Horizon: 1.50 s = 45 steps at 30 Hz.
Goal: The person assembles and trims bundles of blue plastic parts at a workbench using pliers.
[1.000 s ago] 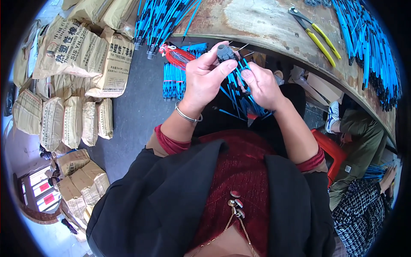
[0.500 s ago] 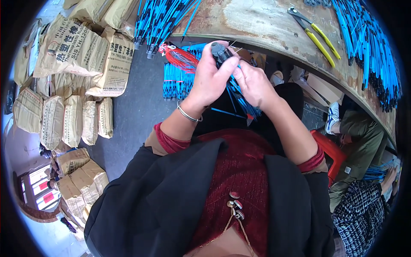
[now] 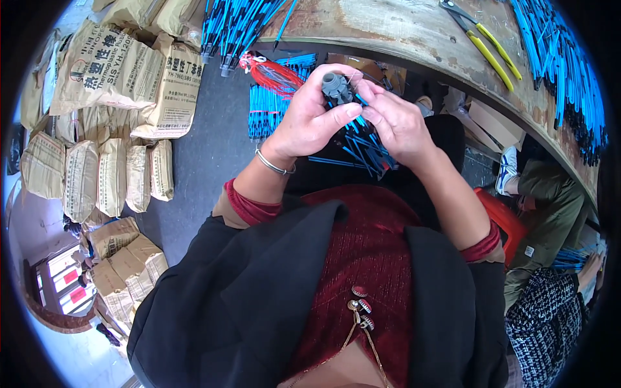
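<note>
My left hand (image 3: 310,119) is curled around a small grey plastic part (image 3: 336,87), thumb pressed along its side, holding it up in front of my chest. My right hand (image 3: 396,123) is closed in beside it, fingertips pinching at the same part from the right, so both hands meet on it. A silver bangle (image 3: 273,165) sits on my left wrist.

Under my hands, in my lap, lies a loose bunch of blue sticks (image 3: 362,145) with dark tips, crossing each other at angles. Just past my left hand is a red mesh bundle (image 3: 275,76), lying on a stack of more blue sticks (image 3: 268,110) on the grey floor (image 3: 213,139).

The worn wooden bench (image 3: 401,32) curves across the top. Yellow-handled pliers (image 3: 482,42) lie on it, well apart from my hands, and a long heap of blue sticks (image 3: 563,71) runs along its right side. Another cluster of them (image 3: 236,26) hangs over the bench's left edge.

To my left, brown paper sacks (image 3: 116,129) are stacked on the floor. At my right sits another person (image 3: 550,213) in olive clothing, next to a red stool (image 3: 501,223).
</note>
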### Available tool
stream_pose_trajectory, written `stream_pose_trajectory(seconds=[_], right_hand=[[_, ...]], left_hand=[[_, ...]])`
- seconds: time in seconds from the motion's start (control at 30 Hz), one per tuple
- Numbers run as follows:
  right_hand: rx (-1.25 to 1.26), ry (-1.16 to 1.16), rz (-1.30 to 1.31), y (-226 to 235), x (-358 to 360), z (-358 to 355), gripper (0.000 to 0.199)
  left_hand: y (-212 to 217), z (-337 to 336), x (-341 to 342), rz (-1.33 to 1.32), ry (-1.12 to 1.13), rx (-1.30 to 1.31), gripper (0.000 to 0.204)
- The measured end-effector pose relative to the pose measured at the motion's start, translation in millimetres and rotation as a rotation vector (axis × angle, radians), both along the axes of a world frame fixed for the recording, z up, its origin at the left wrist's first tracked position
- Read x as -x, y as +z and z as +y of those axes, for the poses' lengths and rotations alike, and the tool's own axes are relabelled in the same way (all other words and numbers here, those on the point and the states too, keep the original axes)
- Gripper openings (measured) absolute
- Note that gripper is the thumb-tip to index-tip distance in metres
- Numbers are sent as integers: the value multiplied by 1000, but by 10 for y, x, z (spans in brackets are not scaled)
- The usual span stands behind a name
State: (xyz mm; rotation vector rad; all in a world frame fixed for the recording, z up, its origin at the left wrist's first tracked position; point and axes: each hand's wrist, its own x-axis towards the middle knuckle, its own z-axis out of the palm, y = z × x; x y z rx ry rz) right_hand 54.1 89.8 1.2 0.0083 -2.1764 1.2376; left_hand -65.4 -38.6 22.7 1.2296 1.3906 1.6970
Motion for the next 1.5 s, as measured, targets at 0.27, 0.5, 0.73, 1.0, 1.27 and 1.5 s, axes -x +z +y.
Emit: stream_pose_trajectory(seconds=[0.27, 0.5, 0.73, 1.0, 1.27, 1.5], right_hand=[[-38, -8, 9, -55, 49, -42, 16], [-23, -166, -172, 115, -115, -251, 18], [274, -48, -74, 4, -195, -50, 16], [-76, -198, -69, -100, -169, -85, 20], [-158, -326, -111, -2, -288, -106, 23], [147, -445, -440, 649, -494, 890, 29]], left_hand=[[67, 96, -121, -15, 125, 9, 26], [100, 206, -217, -255, 269, -11, 9], [160, 218, -203, -190, 147, -55, 8], [114, 191, -149, -136, 119, -3, 10], [77, 290, -181, -172, 89, -4, 10], [163, 354, -136, -195, -91, 30, 10]])
